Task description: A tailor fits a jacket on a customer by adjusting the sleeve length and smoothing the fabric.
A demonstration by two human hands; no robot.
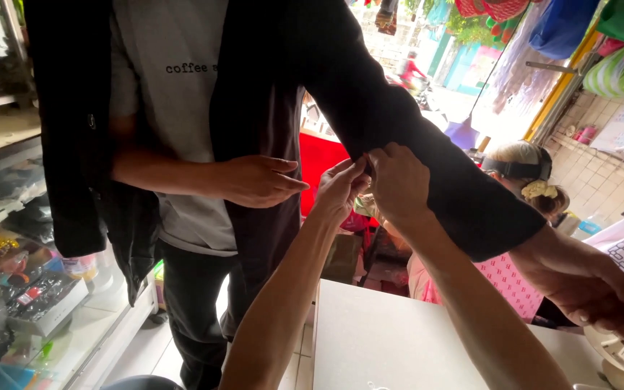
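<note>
Both hands, left hand (341,186) and right hand (399,180), pinch the underside of the black sleeve (413,137); the cloth looks soft and light, easiest gripped along its seam.

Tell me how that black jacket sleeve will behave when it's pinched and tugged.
Probably floppy: the black sleeve bunches where the left hand and right hand pinch it. Likely light, since fingertips alone hold it. Its matte cloth looks unlikely to slip.

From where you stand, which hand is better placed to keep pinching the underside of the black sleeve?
Probably the right hand: it lies flat on the black sleeve, its fingers meeting the cloth at the seam. The left hand touches only with its fingertips from below, so it seems better suited to steadying the fold.
</note>
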